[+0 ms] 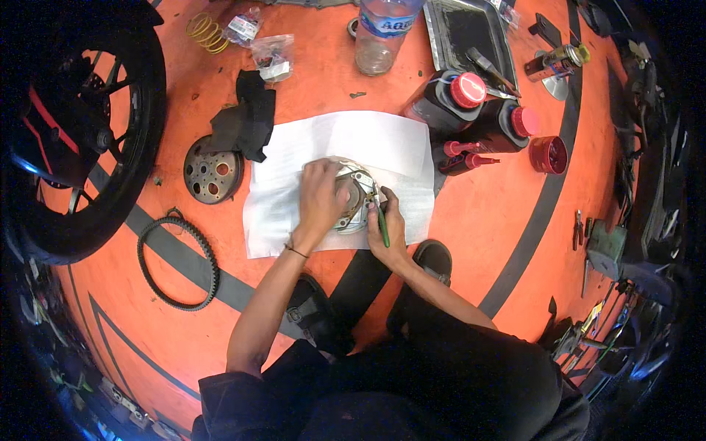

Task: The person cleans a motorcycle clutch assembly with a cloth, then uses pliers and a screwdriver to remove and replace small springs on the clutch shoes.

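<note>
Round silvery part (359,203) on paper (403,151)
</note>
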Motion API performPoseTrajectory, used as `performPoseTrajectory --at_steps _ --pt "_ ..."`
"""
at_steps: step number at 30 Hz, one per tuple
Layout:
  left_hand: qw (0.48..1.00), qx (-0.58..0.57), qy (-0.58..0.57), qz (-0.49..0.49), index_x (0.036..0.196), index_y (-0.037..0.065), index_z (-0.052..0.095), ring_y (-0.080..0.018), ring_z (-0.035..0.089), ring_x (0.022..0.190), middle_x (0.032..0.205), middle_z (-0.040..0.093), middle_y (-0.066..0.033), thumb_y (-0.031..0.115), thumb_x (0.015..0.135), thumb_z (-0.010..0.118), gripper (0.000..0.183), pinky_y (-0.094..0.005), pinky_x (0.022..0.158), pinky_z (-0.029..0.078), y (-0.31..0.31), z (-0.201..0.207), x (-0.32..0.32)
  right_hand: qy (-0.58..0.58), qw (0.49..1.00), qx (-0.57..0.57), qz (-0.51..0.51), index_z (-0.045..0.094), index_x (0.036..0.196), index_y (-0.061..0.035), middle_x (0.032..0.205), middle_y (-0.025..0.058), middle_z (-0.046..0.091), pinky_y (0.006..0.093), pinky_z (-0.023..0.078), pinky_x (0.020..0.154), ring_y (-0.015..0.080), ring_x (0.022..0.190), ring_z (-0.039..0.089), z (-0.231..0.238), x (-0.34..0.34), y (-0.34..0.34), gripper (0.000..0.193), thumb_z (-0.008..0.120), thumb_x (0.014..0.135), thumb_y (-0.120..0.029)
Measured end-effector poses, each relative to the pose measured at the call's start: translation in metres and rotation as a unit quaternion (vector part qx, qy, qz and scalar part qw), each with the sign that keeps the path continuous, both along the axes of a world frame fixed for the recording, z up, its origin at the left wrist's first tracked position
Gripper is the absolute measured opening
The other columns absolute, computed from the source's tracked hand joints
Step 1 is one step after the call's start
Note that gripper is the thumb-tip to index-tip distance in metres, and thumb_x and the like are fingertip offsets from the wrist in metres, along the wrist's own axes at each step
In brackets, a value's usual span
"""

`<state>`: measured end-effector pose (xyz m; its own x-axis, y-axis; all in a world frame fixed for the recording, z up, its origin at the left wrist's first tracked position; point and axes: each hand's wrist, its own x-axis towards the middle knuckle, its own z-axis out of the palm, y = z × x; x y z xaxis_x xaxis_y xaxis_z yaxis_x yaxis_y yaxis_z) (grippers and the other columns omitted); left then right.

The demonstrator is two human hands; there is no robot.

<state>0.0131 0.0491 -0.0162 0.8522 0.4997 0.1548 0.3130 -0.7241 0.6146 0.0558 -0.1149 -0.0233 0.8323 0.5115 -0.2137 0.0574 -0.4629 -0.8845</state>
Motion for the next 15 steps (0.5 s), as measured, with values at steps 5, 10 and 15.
performPoseTrajectory --at_steps 5,10,15 --pt "0.994 -0.076 0.077 0.017 0.113 0.000 0.062 -0.0359 0.055 0.107 0.112 0.062 -0.0177 0.015 0.081 0.072 0.036 -0.0435 0.095 0.044 0.025 -0.006 -0.008 0.029 0.999 0.028 -0.030 0.039 0.138 0.0092 0.083 0.0150 0.057 0.0339 0.046 0.067 0.0209 0.075 0.056 0.008 -0.003 0.002 0.052 0.049 0.100 -0.024" --pt "0.976 -0.017 0.196 -0.090 0.128 0.008 0.058 -0.0355 0.052 0.111 0.121 0.059 -0.0151 0.027 0.075 0.078 0.060 -0.0450 0.097 0.044 0.032 0.009 0.000 0.003 0.999 0.017 -0.031 0.038 0.141 0.0085 0.072 0.0064 0.055 0.0322 0.045 0.061 0.0154 0.065 0.052 -0.011 -0.004 0.000 0.051 0.049 0.101 -0.021" --pt "0.949 -0.024 0.293 -0.113 0.135 0.018 0.055 -0.0349 0.052 0.115 0.127 0.057 -0.0134 0.030 0.074 0.077 0.066 -0.0465 0.096 0.046 0.030 0.018 0.021 -0.017 0.999 0.007 -0.036 0.040 0.142 0.0093 0.083 0.0111 0.061 0.0331 0.048 0.071 0.0174 0.075 0.057 -0.033 0.000 -0.008 0.053 0.049 0.102 -0.025"
